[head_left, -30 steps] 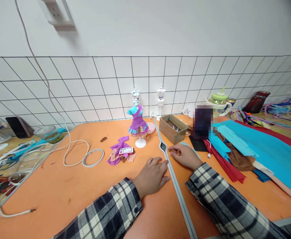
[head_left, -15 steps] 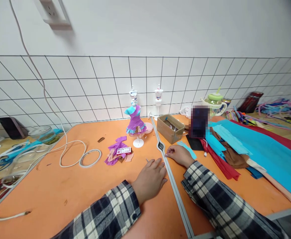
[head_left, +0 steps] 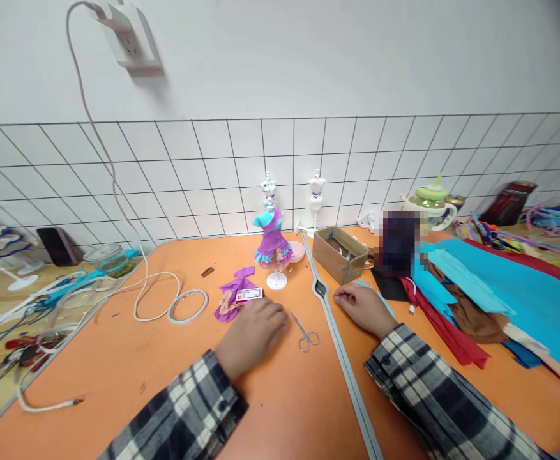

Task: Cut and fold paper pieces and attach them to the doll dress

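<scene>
My left hand [head_left: 253,332] lies palm down on the orange table [head_left: 131,364], its fingers reaching the pile of purple paper scraps [head_left: 234,297] and a small red-and-white card [head_left: 248,294]. Small silver scissors [head_left: 307,333] lie bare just right of it. My right hand [head_left: 363,306] rests with curled fingers beside the grey metal seam [head_left: 337,345], holding nothing I can see. A small mannequin in a purple and blue paper dress [head_left: 272,239] stands behind the scraps.
A cardboard box [head_left: 340,252], a bare mannequin [head_left: 317,191], a green-lidded jug [head_left: 430,204] and blue, red and brown paper sheets [head_left: 481,281] lie to the right. A white cable [head_left: 165,300] coils on the left, running to the wall socket [head_left: 133,41]. A glass jar [head_left: 110,259] and tools sit far left.
My left hand has slid left from the seam to the purple scraps, uncovering the scissors. My right hand stayed beside the seam. The camera view shifted slightly.
</scene>
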The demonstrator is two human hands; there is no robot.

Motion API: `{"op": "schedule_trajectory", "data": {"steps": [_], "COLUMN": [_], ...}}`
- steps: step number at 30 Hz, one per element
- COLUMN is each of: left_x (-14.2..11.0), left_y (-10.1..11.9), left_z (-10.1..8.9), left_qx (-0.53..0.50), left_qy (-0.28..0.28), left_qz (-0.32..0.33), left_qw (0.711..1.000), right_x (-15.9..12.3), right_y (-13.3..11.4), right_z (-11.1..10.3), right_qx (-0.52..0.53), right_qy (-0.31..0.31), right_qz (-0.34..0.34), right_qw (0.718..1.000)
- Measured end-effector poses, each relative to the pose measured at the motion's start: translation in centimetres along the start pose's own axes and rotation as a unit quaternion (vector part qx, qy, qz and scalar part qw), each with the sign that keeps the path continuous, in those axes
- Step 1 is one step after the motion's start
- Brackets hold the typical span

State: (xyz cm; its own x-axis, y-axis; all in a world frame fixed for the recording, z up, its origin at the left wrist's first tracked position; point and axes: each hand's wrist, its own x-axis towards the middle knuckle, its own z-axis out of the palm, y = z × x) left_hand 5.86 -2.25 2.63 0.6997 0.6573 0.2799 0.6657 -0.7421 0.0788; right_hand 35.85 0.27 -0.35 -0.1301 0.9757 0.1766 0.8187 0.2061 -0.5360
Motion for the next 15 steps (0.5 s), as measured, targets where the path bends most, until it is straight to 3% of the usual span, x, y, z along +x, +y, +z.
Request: {"op": "schedule_trajectory", "data": {"steps": [2, 4, 6, 10, 15], "left_x": [-2.3, -4.5, -5.7, -5.3, -4.3], "left_y": [-3.8, -7.1, -9.0, -9.0, -8.0], "left_z": [-1.3, -2.0, -2.0, -1.0, -0.3], "left_qx": [0.013, 0.020, 0.010, -0.012, -0.005], "left_qy": [0.035, 0.032, 0.032, 0.083, 0.046], "left_qz": [-0.060, -0.095, -0.108, -0.136, -0.107], "left_qw": [0.998, 0.995, 0.994, 0.987, 0.993], "right_x": [-0.4, -0.8, -1.3, -1.3, 0.2], "right_y": [-0.7, -2.3, -4.7, -10.4, -13.9], "right_z": [-0.1, 0.3, 1.4, 4.9, 8.4], "right_qx": [-0.033, -0.053, -0.063, -0.088, -0.121], "right_qy": [0.046, 0.074, 0.073, -0.021, -0.051], "right_qz": [-0.044, -0.094, -0.149, -0.279, -0.259], "right_qw": [0.997, 0.991, 0.984, 0.956, 0.957]}}
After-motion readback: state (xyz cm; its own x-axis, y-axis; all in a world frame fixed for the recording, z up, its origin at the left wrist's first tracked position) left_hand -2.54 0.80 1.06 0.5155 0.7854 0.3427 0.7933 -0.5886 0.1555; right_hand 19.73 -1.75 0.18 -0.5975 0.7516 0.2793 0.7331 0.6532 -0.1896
